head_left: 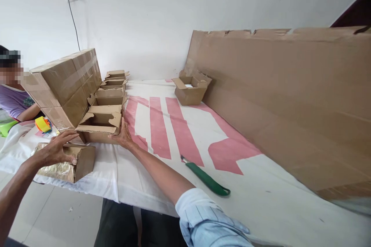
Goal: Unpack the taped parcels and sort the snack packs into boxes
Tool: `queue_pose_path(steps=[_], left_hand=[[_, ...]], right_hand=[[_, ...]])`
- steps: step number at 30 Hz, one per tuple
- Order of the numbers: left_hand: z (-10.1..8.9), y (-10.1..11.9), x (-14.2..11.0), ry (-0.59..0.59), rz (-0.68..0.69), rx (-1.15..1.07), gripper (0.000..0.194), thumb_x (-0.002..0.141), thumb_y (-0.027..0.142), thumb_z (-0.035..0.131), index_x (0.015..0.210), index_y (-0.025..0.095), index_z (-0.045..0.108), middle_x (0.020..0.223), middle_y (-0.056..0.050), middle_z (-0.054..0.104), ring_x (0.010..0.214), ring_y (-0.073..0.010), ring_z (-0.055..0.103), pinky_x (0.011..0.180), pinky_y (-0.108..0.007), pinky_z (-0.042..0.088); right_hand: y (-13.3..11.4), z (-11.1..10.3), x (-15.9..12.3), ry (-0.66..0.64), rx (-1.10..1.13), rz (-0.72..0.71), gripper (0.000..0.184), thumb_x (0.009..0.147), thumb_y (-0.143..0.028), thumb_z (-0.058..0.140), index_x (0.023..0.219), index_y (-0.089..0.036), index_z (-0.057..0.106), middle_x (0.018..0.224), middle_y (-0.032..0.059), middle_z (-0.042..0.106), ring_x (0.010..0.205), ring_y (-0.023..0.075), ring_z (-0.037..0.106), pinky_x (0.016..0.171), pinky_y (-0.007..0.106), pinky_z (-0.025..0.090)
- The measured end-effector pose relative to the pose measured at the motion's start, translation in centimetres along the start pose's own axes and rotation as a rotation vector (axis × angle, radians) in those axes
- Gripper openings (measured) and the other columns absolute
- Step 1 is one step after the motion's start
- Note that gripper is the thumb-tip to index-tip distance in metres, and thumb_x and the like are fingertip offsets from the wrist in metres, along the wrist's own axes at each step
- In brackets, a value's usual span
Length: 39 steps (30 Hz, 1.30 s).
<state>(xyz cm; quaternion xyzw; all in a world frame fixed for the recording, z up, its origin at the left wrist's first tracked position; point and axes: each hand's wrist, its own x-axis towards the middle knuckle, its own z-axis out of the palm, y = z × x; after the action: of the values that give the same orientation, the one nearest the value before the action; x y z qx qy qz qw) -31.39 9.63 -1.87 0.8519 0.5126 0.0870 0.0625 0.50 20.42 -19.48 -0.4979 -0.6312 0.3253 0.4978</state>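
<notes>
My left hand point(56, 150) spans a small closed cardboard box point(86, 162) wrapped in clear tape at the table's near left edge. Its thumb lies on the box's near side and its fingers reach over the far edge, close to the open box behind. My right hand point(123, 136) grips the right side of that open-topped cardboard box point(100, 136), whose flaps stand up. Behind it, several more open boxes point(108, 98) run in a row toward the wall. A green-handled cutter point(207, 179) lies on the cloth, right of my right forearm.
Taped boxes point(62, 81) are stacked on the left, with a yellow tape roll point(43, 124) nearby. Another person point(17, 100) sits beyond them. An open box point(189, 94) stands near the large cardboard sheet point(278, 104) along the right. A cloth with pink patches point(159, 131) covers the table.
</notes>
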Motion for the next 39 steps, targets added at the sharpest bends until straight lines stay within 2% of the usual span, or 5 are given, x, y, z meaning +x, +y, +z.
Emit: queue_pose_path(steps=[9,17,22,34,39], left_hand=[[2.4,0.3,0.6,0.079,-0.102,0.063,0.08,0.098,0.083,0.049,0.153,0.027,0.068,0.16,-0.017,0.063,0.151,-0.0429,0.054,0.129,-0.062,0.036],[1.1,-1.6,1.0,-0.181,-0.039,0.167,0.138,0.053,0.073,0.092,0.174,0.025,0.045,0.179,-0.024,0.04,0.161,-0.0583,0.037,0.127,-0.069,0.036],[1.0,-0.7,1.2,-0.118,0.012,0.177,0.119,0.059,0.054,0.087,0.169,0.025,0.053,0.171,-0.02,0.052,0.152,-0.0538,0.051,0.123,-0.061,0.045],[9.5,21.1,5.6,0.12,0.186,-0.012,0.078,0.085,0.077,0.077,0.137,0.019,0.069,0.132,-0.021,0.071,0.124,-0.0441,0.065,0.111,-0.06,0.049],[8.7,22.0,5.2,0.282,0.154,-0.253,0.054,0.101,0.058,0.068,0.145,0.026,0.066,0.149,-0.014,0.068,0.137,-0.0349,0.065,0.118,-0.05,0.051]], right_hand=[[2.0,-1.6,-4.4,-0.04,0.036,0.093,0.13,0.074,-0.052,0.094,0.178,-0.021,0.022,0.182,0.0227,0.029,0.171,0.0456,0.02,0.135,0.069,0.027],[3.5,-6.9,-11.0,-0.051,-0.007,0.05,0.073,0.09,-0.04,0.077,0.158,-0.024,0.056,0.167,0.016,0.053,0.159,0.038,0.045,0.131,0.061,0.039],[3.8,-10.5,-14.0,0.032,0.012,-0.034,0.039,0.092,-0.034,0.07,0.13,-0.024,0.073,0.132,0.0129,0.071,0.128,0.0319,0.066,0.115,0.054,0.054],[1.8,-14.6,-15.9,0.148,0.097,0.04,0.036,0.099,-0.048,0.063,0.12,-0.023,0.076,0.121,0.011,0.075,0.113,0.0282,0.074,0.091,0.043,0.063],[1.4,-16.2,-16.8,0.224,0.138,0.076,0.04,0.098,-0.057,0.065,0.115,-0.023,0.078,0.12,0.0121,0.079,0.111,0.0302,0.075,0.092,0.045,0.063]])
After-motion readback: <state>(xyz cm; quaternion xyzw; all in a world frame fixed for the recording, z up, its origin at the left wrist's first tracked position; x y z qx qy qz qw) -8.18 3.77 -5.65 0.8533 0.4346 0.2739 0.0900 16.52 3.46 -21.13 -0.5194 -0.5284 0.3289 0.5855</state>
